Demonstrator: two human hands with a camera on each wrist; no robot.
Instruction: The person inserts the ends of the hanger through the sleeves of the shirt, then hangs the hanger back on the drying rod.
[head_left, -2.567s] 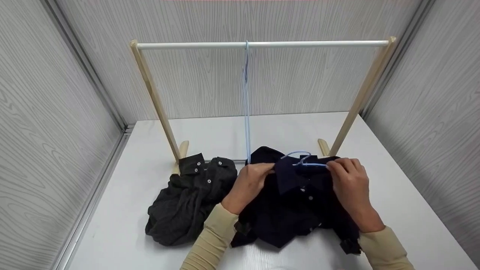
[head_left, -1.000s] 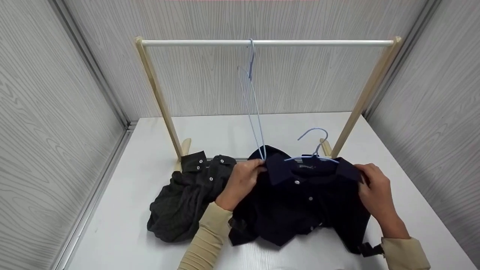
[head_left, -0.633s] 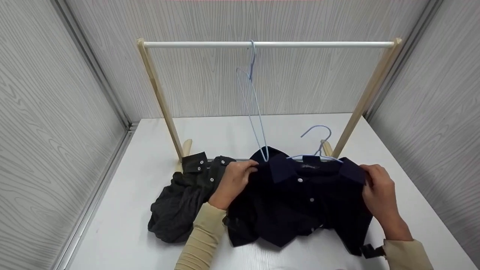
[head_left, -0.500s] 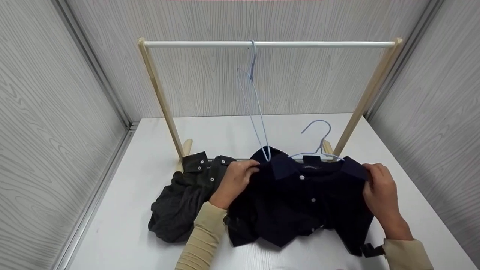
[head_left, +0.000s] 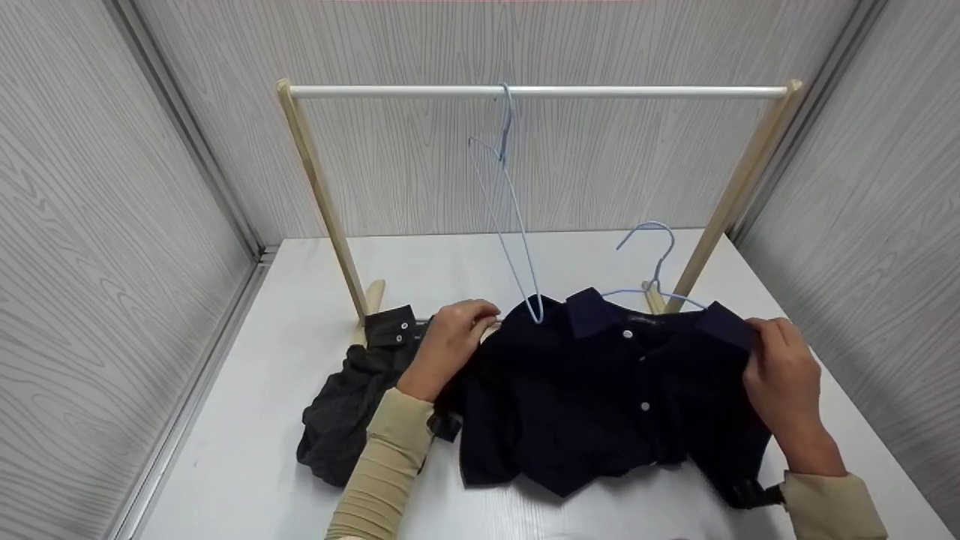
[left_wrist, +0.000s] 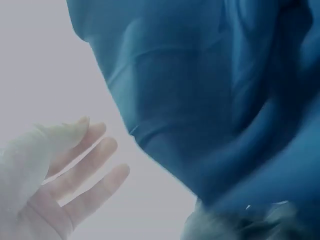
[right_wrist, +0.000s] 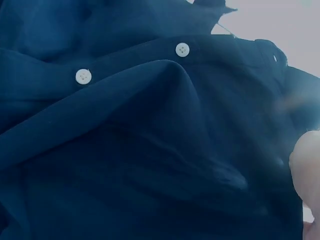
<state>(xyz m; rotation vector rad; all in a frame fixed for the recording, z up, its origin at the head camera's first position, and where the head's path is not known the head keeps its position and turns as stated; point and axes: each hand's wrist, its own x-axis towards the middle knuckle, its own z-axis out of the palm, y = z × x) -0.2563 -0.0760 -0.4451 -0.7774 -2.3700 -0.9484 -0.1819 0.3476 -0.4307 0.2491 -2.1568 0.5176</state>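
Navy shirt [head_left: 577, 405] lies near the front of the white tabletop [head_left: 247, 450], between the 2 hands, its collar end raised toward the rack. Right hand [head_left: 785, 375] grips the shirt by its outer shoulder edge, thumb against the cloth. Left hand [head_left: 448, 341] holds nothing: in the left wrist view its fingers are loose, and a pale gap runs between the fingertips and the sloping cloth edge. Blue hanger [head_left: 658, 271] stands at the neck opening, hook up and well below the rod; its 2 arms slope down behind the collar [head_left: 589, 315], ends hidden. Right wrist view gives 2 white buttons along the front edge, cloth creased below them. A 2nd hanger [head_left: 507, 124] hangs from the white rod [head_left: 645, 91] near mid-span, turned nearly edge-on, its lower corner overlapping the shirt's left shoulder; contact there cannot be told. White rod to either side of that hook shows bare as far as the 2 wooden posts [head_left: 324, 199]. Dark gray shirt [head_left: 352, 405] lies bunched at left, partly behind the left forearm. Tabletop shows as a wide strip left of the gray shirt, another right of the right hand, and a narrower band in front of the navy hem.
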